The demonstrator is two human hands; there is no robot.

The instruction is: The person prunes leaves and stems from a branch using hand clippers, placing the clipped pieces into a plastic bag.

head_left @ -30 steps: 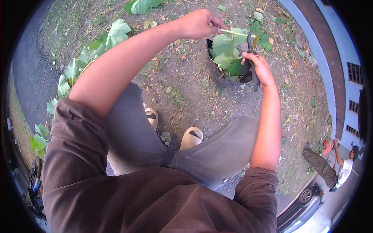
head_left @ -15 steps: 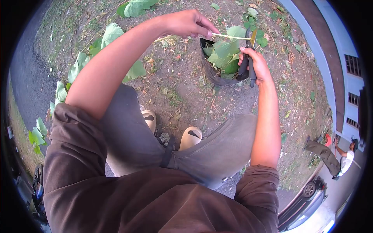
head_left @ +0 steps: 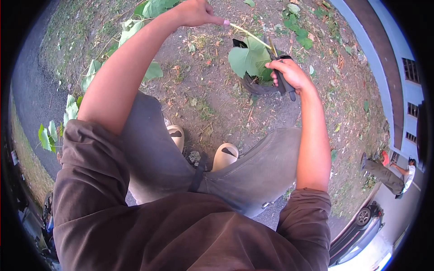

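Note:
My left hand (head_left: 198, 13), at the top of the view, is closed with thumb and fingers pinching one end of a pale green stem (head_left: 246, 33). The stem slants down to the right, its other end at the blades of the pruning shears (head_left: 281, 82). My right hand (head_left: 293, 76) is wrapped round the shears' dark handles. A broad green leaf (head_left: 246, 59) hangs just below the stem, overlapping the opening of a black container (head_left: 258, 88) on the ground. The leaf and my right hand hide part of that container.
Leafy vine shoots (head_left: 92, 73) trail along the left. Low green plants (head_left: 300, 34) grow at upper right. My feet in beige shoes (head_left: 225, 156) stand on littered soil. Farther right are a blue-walled building (head_left: 384, 58), another person (head_left: 391, 177) and a parked car (head_left: 359, 228).
My left hand has moved up and left, and the stem now slants instead of lying nearly level. My right hand and the shears have shifted slightly left and down.

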